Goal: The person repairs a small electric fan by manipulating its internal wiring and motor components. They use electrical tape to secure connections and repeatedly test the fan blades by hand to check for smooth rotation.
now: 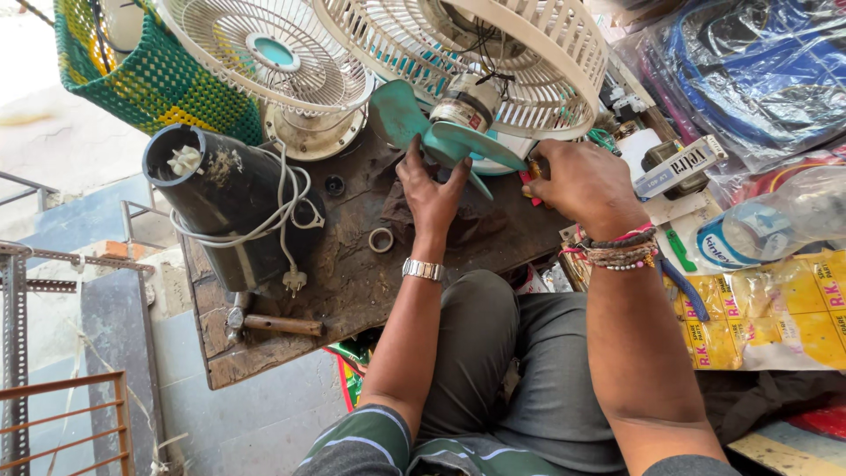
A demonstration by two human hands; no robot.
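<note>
fingers of the left hand are spreading flat on the teal fan blade above the bench, steadying it, while the right hand is closing around a red-handled tool beside the hub.

A black cylinder lies beside a hammer.

A: What does the fan blade look like?

B: Teal plastic with 3 curved vanes, sitting on the shaft of a small metal motor.

A: And where is it?

B: Tilted above the dark wooden table, in front of the cream rear grille, 1 vane pointing left.
</note>
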